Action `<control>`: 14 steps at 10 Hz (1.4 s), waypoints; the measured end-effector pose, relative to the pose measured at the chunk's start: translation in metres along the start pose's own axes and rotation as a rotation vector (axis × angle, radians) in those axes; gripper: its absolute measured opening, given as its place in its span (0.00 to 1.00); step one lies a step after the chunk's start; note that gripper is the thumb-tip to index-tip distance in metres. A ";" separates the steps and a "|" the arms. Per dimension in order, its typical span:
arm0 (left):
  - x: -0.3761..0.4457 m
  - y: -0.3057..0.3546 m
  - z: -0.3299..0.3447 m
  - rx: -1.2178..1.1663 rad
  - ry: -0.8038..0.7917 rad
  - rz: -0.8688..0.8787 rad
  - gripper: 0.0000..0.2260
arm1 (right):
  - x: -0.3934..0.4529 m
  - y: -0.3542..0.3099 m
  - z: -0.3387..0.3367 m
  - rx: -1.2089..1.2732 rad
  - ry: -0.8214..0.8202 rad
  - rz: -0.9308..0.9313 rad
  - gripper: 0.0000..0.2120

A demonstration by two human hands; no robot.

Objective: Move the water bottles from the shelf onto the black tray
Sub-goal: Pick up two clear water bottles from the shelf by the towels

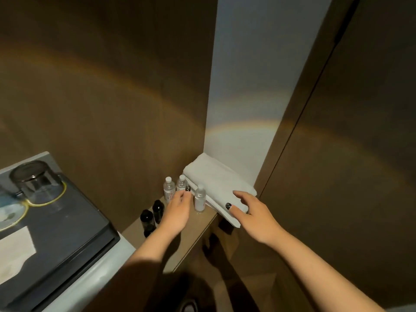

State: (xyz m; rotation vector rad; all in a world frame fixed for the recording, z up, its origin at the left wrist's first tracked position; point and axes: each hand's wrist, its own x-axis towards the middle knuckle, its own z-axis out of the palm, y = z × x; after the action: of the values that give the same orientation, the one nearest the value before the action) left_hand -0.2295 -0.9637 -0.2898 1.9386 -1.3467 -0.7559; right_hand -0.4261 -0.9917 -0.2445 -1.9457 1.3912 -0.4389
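Note:
Three clear water bottles with white caps stand on the wooden shelf: one at the back left, one behind it to the right, one in front. My left hand reaches between them with fingers relaxed, fingertips close to the back bottles, holding nothing. My right hand hovers open over the folded white towels, just right of the front bottle. The black tray lies at the lower left on a white counter.
Two dark bottles stand on the shelf left of my left hand. On the tray sit an upturned glass jug, a gold-rimmed plate and a white napkin. Wood panels enclose the shelf.

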 end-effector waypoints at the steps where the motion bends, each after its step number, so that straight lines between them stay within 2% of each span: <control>1: 0.049 -0.005 0.002 0.004 0.011 -0.066 0.15 | 0.050 0.001 0.008 0.060 0.018 -0.004 0.24; 2: 0.107 -0.008 -0.002 -0.298 0.085 -0.169 0.15 | 0.105 0.002 0.013 0.154 0.055 0.010 0.22; 3: 0.153 -0.017 -0.006 -0.294 0.011 -0.257 0.14 | 0.156 0.006 0.023 0.244 0.094 0.072 0.17; 4: 0.193 -0.044 0.000 -0.212 -0.011 -0.216 0.11 | 0.201 0.016 0.040 0.304 0.090 0.153 0.15; 5: 0.218 -0.064 0.013 -0.176 -0.031 -0.290 0.17 | 0.233 0.029 0.058 0.307 0.031 0.230 0.14; 6: 0.236 -0.085 0.025 -0.020 -0.006 -0.378 0.17 | 0.254 0.038 0.075 0.332 -0.002 0.308 0.12; 7: 0.251 -0.109 0.043 0.062 -0.007 -0.323 0.17 | 0.268 0.047 0.091 0.326 -0.051 0.371 0.09; 8: 0.265 -0.123 0.058 0.075 -0.032 -0.361 0.16 | 0.284 0.077 0.115 0.372 -0.105 0.286 0.12; 9: 0.282 -0.130 0.072 -0.047 -0.050 -0.469 0.15 | 0.298 0.077 0.117 0.302 -0.225 0.366 0.12; 10: 0.300 -0.149 0.094 -0.064 -0.148 -0.519 0.18 | 0.313 0.085 0.120 0.263 -0.217 0.371 0.06; 11: 0.319 -0.197 0.130 -0.014 -0.189 -0.544 0.14 | 0.325 0.094 0.120 0.228 -0.277 0.354 0.09; 12: 0.332 -0.216 0.149 0.015 -0.223 -0.590 0.12 | 0.334 0.106 0.116 0.158 -0.331 0.342 0.10; 13: 0.335 -0.192 0.146 0.014 -0.225 -0.622 0.18 | 0.336 0.123 0.115 0.196 -0.328 0.405 0.09; 14: 0.342 -0.184 0.148 -0.024 -0.188 -0.665 0.17 | 0.339 0.138 0.117 0.149 -0.342 0.396 0.10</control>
State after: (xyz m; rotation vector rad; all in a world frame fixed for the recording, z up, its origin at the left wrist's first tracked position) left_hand -0.1316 -1.2675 -0.5566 2.3612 -0.7626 -1.2802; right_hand -0.3232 -1.2902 -0.4644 -1.4921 1.4242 -0.0182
